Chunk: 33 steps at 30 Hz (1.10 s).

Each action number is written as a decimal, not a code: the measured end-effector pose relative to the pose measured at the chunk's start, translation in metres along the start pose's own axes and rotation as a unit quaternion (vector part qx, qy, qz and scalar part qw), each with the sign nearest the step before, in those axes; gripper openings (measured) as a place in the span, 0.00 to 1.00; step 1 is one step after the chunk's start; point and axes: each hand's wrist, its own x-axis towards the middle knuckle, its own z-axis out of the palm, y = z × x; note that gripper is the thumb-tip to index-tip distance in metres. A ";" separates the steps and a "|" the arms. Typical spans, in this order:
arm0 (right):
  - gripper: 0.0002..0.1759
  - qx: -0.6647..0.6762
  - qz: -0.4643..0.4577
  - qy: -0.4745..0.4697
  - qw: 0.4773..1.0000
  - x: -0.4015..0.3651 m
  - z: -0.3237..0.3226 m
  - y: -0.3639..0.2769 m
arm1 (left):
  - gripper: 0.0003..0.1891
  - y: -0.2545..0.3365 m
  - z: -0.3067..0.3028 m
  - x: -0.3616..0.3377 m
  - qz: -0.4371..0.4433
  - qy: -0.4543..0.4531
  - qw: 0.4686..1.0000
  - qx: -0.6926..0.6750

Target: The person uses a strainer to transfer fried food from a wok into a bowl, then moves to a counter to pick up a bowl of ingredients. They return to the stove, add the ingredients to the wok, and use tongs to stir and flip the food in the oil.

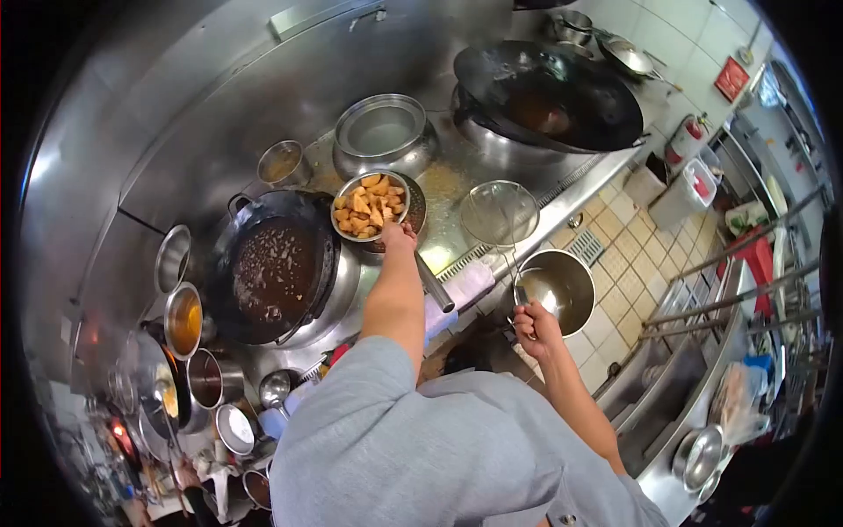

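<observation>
Currently your left hand (399, 234) pinches the rim of the bowl (334, 213) of browned chunks (370, 205), right hand (536, 325) curled round the skimmer (500, 213) handle.

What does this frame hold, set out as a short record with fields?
Setting: commercial kitchen, metal cooking counter
Left hand: grips the near rim of a metal bowl
Bowl contents: golden-brown chunks
Right hand: holds a wire strainer by its handle
Near wok: dark brown liquid, pale bubbles on the surface
Far wok: some brown liquid at the bottom
Beside the counter: deep metal pot
Co-worker: a hand at lower left
</observation>
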 end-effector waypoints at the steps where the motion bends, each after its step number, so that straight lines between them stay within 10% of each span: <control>1: 0.12 -0.007 0.002 -0.002 1.000 -0.001 0.000 0.000 | 0.13 -0.002 -0.002 -0.001 0.011 0.004 1.000 0.008; 33: 0.13 -0.071 -0.004 -0.043 0.997 0.000 0.031 0.007 | 0.11 0.012 -0.019 -0.084 0.162 -0.139 0.907 0.364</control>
